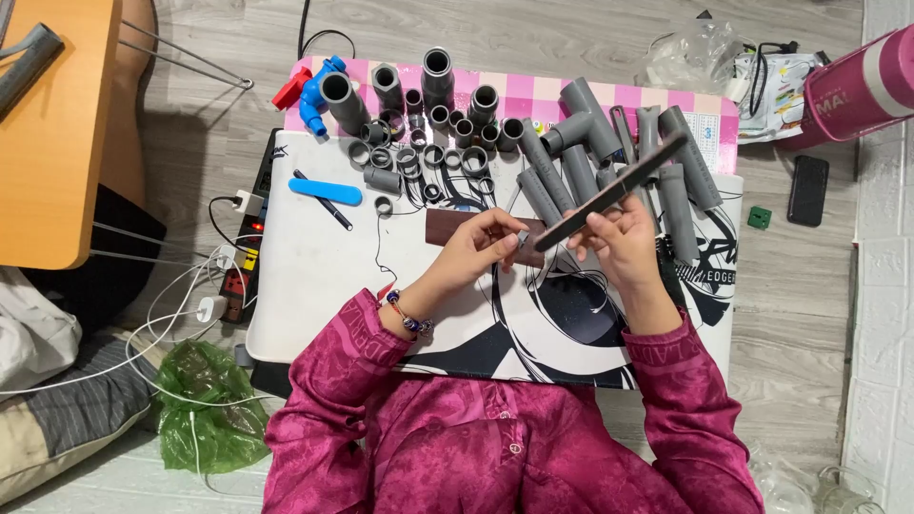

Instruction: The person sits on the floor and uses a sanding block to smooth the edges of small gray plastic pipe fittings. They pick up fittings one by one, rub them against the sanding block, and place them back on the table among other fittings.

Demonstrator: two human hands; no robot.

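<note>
My right hand grips a long dark flat file that slants up to the right. My left hand pinches a small grey piece against the file's lower end, over a brown rectangular sheet. Both hands hover above a white board with black line art. Several grey pipe lengths lie just beyond my hands. Grey rings and couplings sit further left.
A blue valve with a red handle lies at the board's far left, next to a blue flat tool and a pen. A power strip with cables is on the left, a green bag below it. A phone and a pink bottle lie on the right.
</note>
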